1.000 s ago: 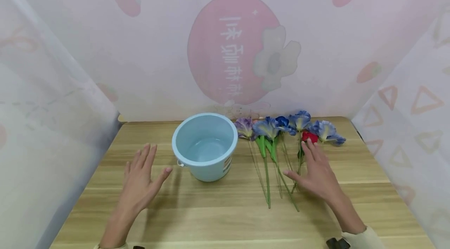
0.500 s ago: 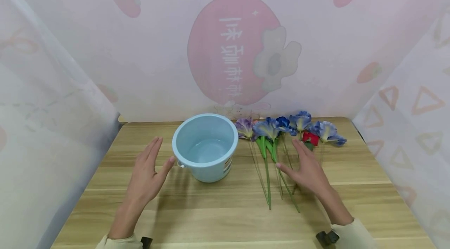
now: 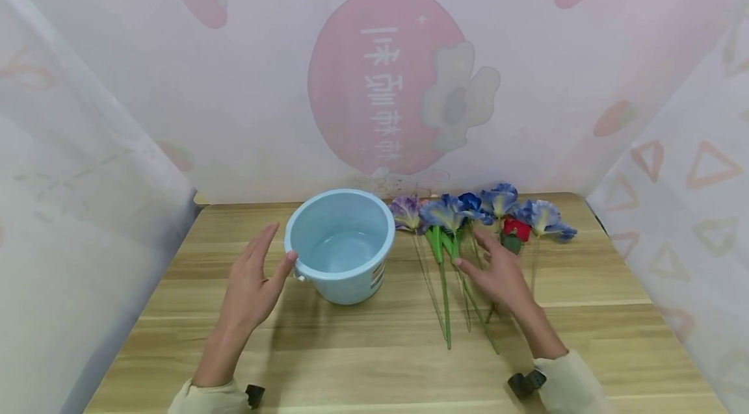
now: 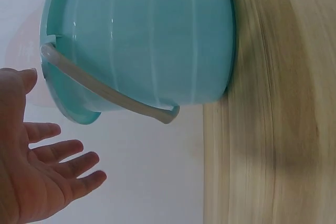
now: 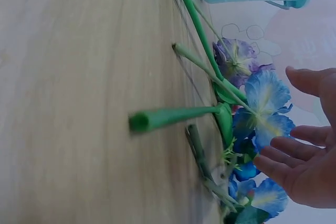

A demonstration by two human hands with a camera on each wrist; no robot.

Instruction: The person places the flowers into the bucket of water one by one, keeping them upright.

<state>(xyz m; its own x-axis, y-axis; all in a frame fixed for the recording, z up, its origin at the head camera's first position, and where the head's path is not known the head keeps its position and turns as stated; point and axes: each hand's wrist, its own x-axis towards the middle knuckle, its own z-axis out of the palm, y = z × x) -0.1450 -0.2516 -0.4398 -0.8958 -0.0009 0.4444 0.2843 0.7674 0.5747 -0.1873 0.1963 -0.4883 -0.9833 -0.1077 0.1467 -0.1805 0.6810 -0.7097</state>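
A light blue bucket [image 3: 345, 287] stands upright on the table, its inside bare in the head view. Its pale handle [image 4: 107, 90] hangs down the side in the left wrist view. My left hand [image 3: 248, 287] hovers just left of the bucket, fingers extended and holding nothing. To the bucket's right lie several artificial flowers: a purple one [image 3: 406, 212], blue ones [image 3: 445, 211] and a red one [image 3: 517, 229], with green stems [image 5: 181, 115] pointing toward me. Over these stems hovers my right hand [image 3: 497, 274], fingers loosely extended with nothing in them.
The wood-grain table [image 3: 363, 362] extends in front of the bucket and on both sides. A pale printed curtain [image 3: 246, 95] rises behind the table's back edge, with similar cloth at the left and right.
Both hands have moved inward: my left hand closer to the bucket, my right hand leftward from the red flower over the stems. The bucket and flowers stay in place.
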